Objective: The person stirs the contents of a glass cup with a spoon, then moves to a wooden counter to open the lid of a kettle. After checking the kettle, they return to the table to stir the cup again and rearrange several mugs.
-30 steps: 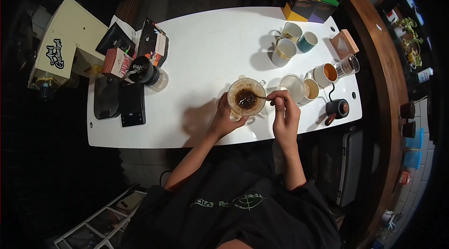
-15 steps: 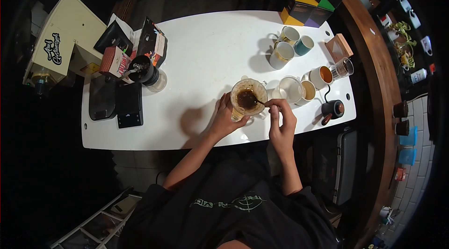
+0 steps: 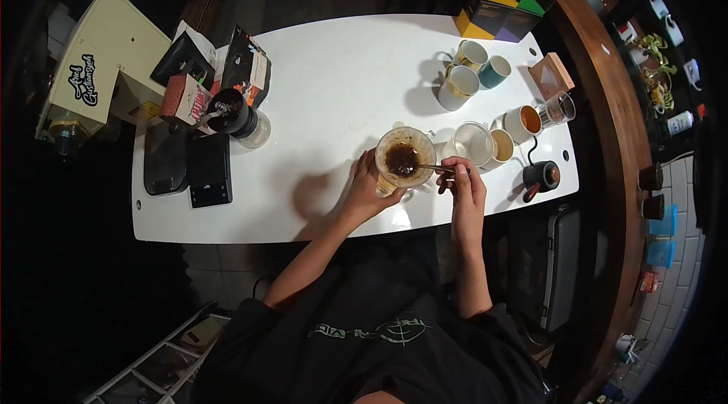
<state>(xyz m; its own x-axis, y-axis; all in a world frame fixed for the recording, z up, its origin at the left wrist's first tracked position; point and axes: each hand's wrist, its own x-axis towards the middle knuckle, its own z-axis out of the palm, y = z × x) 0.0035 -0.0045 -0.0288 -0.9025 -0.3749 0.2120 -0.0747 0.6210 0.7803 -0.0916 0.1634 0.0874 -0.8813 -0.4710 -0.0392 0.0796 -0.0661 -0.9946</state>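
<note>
A coffee dripper (image 3: pixel 385 147) with dark wet coffee inside stands at the table's front edge, atop a vessel mostly hidden beneath it. My left hand (image 3: pixel 369 190) is wrapped around its left side, the thumb along the near rim. Between the fingers of my right hand (image 3: pixel 463 185) is a spoon (image 3: pixel 431 167), its tip dipped in the coffee. Just right of the dripper are a clear glass server (image 3: pixel 473 143) and a small cup (image 3: pixel 501 146).
Several mugs (image 3: pixel 458 88) stand at the back right. A black gooseneck kettle (image 3: pixel 540 176) sits near the right edge. To the left are a coffee grinder (image 3: pixel 234 114), a black scale (image 3: pixel 210 171), boxes and a cream machine (image 3: pixel 102 62).
My right hand has shifted slightly right and down and turned, so more of the spoon's handle shows. The spoon's tip stays in the coffee. My left hand has hardly moved.
</note>
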